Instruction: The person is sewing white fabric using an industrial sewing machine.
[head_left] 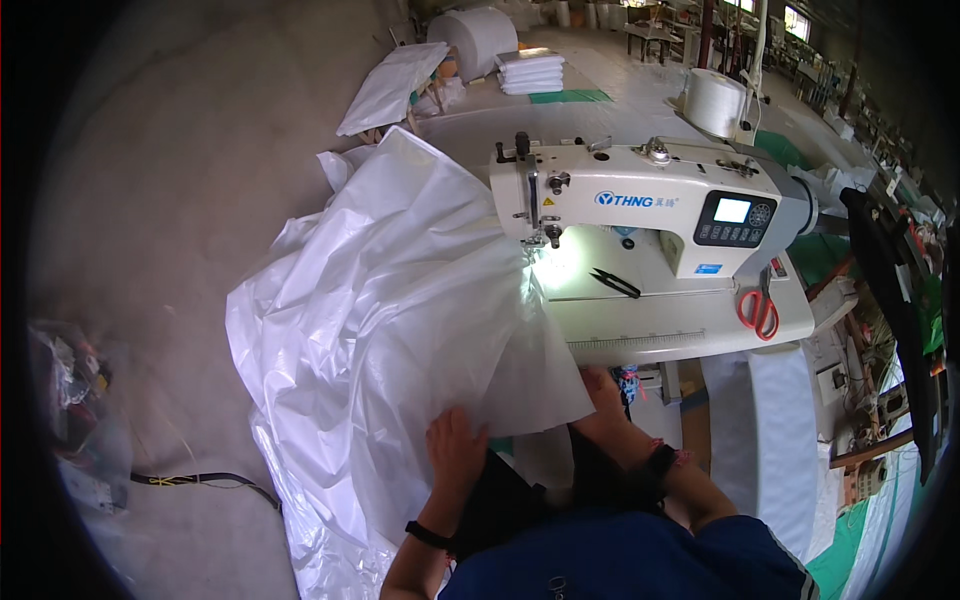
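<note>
We are sitting at a white sewing machine (640,205) on a pale work table (690,325). A small black thread snip (614,283) is lying on the table under the machine's arm, and red-handled scissors (758,308) are resting near the table's right edge. A large spool of white thread (714,101) is standing behind the machine. Farther back, a big white roll (472,40) and a stack of folded white sheets (530,72) are sitting on the floor. A black strap (205,480) is trailing across the concrete at lower left, beside a heap of clutter (75,420).

The large white woven sheet (400,310) is spilling off the table's left end down to the floor, its upper part reaching up beside the needle area and its lower edge hanging in front of us.

Our left hand (455,445) is pressing flat against the sheet's lower edge, fingers spread open and pointing up, a black band on the wrist. Our right hand (603,392) is reaching under the sheet's right corner, just below the table edge; the fabric is covering its fingers, so we cannot tell whether it is gripping. Both forearms are coming up from the lower edge, elbows bent.
</note>
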